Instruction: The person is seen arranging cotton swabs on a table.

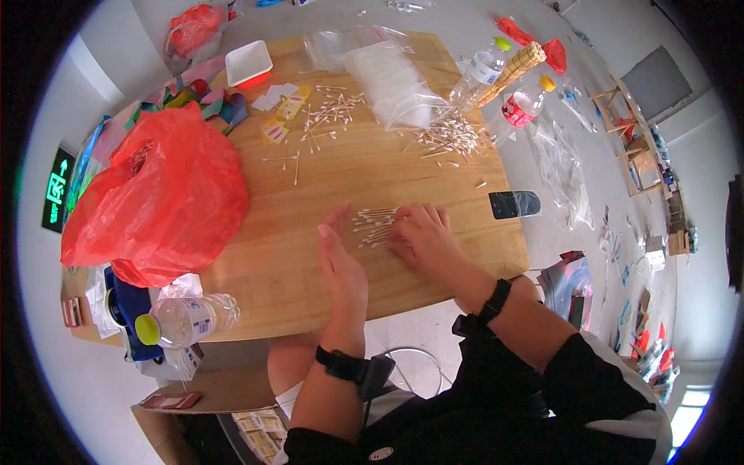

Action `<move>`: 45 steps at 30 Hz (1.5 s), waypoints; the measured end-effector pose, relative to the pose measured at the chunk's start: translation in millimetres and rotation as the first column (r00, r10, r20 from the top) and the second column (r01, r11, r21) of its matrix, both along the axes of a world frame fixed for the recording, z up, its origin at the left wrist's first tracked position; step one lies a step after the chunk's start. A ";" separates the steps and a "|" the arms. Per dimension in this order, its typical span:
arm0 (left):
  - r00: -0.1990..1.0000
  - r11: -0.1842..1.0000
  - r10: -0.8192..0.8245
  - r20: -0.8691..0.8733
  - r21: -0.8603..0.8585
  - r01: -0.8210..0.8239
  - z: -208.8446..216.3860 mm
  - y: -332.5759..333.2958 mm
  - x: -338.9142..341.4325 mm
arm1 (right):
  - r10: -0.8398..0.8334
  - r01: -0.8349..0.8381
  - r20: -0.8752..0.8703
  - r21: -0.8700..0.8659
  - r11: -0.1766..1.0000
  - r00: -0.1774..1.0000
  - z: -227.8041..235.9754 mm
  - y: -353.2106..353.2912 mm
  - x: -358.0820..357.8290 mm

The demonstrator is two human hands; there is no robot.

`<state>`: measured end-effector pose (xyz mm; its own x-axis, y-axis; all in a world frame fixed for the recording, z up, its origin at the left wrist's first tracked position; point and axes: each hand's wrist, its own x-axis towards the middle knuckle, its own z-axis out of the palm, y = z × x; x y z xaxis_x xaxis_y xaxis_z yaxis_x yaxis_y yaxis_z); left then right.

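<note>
A small bunch of cotton swabs (373, 226) lies side by side on the wooden table (294, 302), between my two hands. My left hand (343, 267) stands on edge just left of the bunch, fingers stretched out and holding nothing. My right hand (425, 242) curls over the right ends of these swabs, its fingers closed on them; the fingertips are partly hidden. Farther off, a loose scatter of cotton swabs (329, 116) lies left of centre. A denser heap of swabs (449, 137) sits at the far right, beside clear plastic bags (395, 85).
A red plastic bag (163, 194) bulges at the left, with a yellow-capped bottle (188, 319) in front. Two bottles (482, 74) (522, 105) stand at the far right edge. A white tray (249, 62), yellow cards (275, 130) and a dark phone-like slab (514, 204) also lie around.
</note>
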<state>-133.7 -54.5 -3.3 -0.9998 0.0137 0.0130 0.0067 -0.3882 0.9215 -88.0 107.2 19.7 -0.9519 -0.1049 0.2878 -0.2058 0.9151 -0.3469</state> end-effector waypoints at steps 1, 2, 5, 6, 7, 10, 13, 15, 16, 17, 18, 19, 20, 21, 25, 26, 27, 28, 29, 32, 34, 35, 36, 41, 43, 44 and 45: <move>1.000 1.000 0.002 0.001 -0.001 -0.002 -1.3 -0.8 0.4 | 0.002 -0.002 0.001 -0.001 1.000 1.000 2.3 -1.8 -1.2; 1.000 1.000 0.002 0.000 -0.002 -0.002 0.5 0.8 0.8 | -0.049 0.049 0.030 0.004 0.999 0.998 6.0 -2.8 -3.7; 1.000 1.000 -0.011 0.000 0.003 0.011 0.3 1.7 2.2 | -0.085 0.085 0.038 -0.009 0.996 0.996 10.8 -3.1 -16.9; 1.000 1.000 -0.021 -0.001 0.008 0.021 -0.1 0.9 2.5 | -0.068 0.069 0.017 -0.028 0.997 0.998 11.6 -3.3 -21.3; 1.000 1.000 -0.020 -0.001 0.008 0.020 -1.9 0.7 2.2 | -0.068 0.068 0.017 -0.028 0.997 0.998 11.5 -3.7 -24.1; 1.000 1.000 -0.003 0.001 0.023 0.003 -5.3 -0.3 -0.5 | -0.019 0.018 0.043 0.022 1.000 0.999 10.3 -5.2 -30.8; 0.999 1.000 0.019 0.030 0.014 -0.019 -1.6 2.2 -0.4 | -0.018 0.014 0.081 0.053 0.999 0.997 7.9 -2.9 -33.7; 0.999 1.000 0.008 0.033 0.008 -0.008 4.8 2.4 1.2 | -0.009 0.005 0.044 0.077 0.997 0.999 6.8 -2.3 -36.2; 0.999 1.000 0.007 0.033 0.009 -0.008 2.9 2.7 0.9 | -0.009 0.006 0.045 0.078 0.997 0.999 6.7 -1.0 -37.6; 1.000 1.000 -0.002 0.023 0.021 0.002 1.0 1.7 0.4 | -0.007 -0.001 0.091 0.083 0.997 0.996 8.6 -1.9 -39.9; 1.000 0.999 -0.012 0.012 0.033 0.012 -0.7 0.5 0.3 | -0.004 -0.008 0.137 0.088 0.996 0.991 10.1 -2.6 -42.0; 1.000 0.999 -0.010 0.013 0.031 0.010 -2.4 -1.0 0.7 | -0.002 -0.010 0.137 0.087 0.996 0.991 10.6 -3.2 -43.4; 1.000 1.000 -0.011 0.010 0.018 0.011 -2.3 -0.8 0.4 | -0.010 -0.002 0.170 0.069 0.998 0.985 11.5 -2.1 -44.8; 1.000 1.000 -0.011 0.008 0.005 0.011 -2.2 -0.8 0.3 | -0.017 0.006 0.203 0.051 0.999 0.979 12.1 -1.3 -45.9; 1.000 1.000 -0.003 -0.005 -0.002 0.003 0.8 0.8 1.0 | 0.000 -0.009 0.212 0.039 0.999 0.977 10.2 2.4 -49.5; 1.000 1.000 0.000 0.011 -0.006 0.000 3.1 1.0 1.4 | -0.009 -0.002 0.213 0.051 0.999 0.977 10.6 2.3 -50.5; 1.000 1.000 0.004 0.027 -0.011 -0.004 4.6 1.0 1.6 | -0.017 0.004 0.215 0.063 0.998 0.976 11.2 2.3 -51.4; 1.000 1.000 0.005 0.026 -0.010 -0.005 3.2 0.9 1.4 | -0.016 0.003 0.213 0.063 0.998 0.977 11.5 3.8 -51.8; 1.000 1.000 0.007 0.025 -0.008 -0.006 0.9 0.2 0.8 | 0.002 0.001 0.191 -0.016 1.000 0.982 11.2 6.3 -51.8; 1.000 1.000 0.011 0.020 -0.003 -0.011 -3.2 -0.6 0.5 | -0.062 0.091 0.225 -0.120 0.989 0.972 14.8 23.1 -56.5; 1.000 1.000 0.010 0.018 0.004 -0.010 -2.3 0.9 1.0 | -0.146 0.190 0.283 -0.136 0.972 0.948 19.7 40.7 -57.9; 1.000 1.000 0.004 0.011 0.013 -0.004 -1.5 2.0 0.9 | -0.163 0.189 0.210 -0.110 0.976 0.964 22.0 50.1 -56.6; 1.000 1.000 0.000 0.005 0.019 0.000 -1.2 2.4 0.9 | -0.175 0.188 0.137 -0.087 0.978 0.975 23.1 54.0 -56.3; 1.000 1.000 -0.005 0.017 -0.005 0.005 2.2 -0.3 2.1 | 0.129 -0.126 0.039 -0.057 0.990 0.991 22.7 33.0 -56.5; 1.000 1.000 -0.004 0.028 -0.014 0.004 0.8 -1.2 1.9 | 0.198 -0.197 -0.024 0.013 0.980 0.980 20.6 28.5 -56.8; 1.000 1.000 -0.008 0.017 -0.008 0.008 0.4 -1.1 1.2 | 0.141 -0.139 0.040 -0.039 0.989 0.989 16.3 30.6 -59.7; 1.000 1.000 -0.011 0.005 -0.003 0.011 0.0 -1.1 0.8 | 0.087 -0.078 0.106 -0.087 0.993 0.991 12.5 33.3 -62.0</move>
<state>-132.9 -55.6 -3.3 -0.9997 0.0251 0.0075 -0.0027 -0.3856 0.9226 -150.1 140.5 32.2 -0.9673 -0.1643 0.1931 -0.2357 0.8637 -0.4455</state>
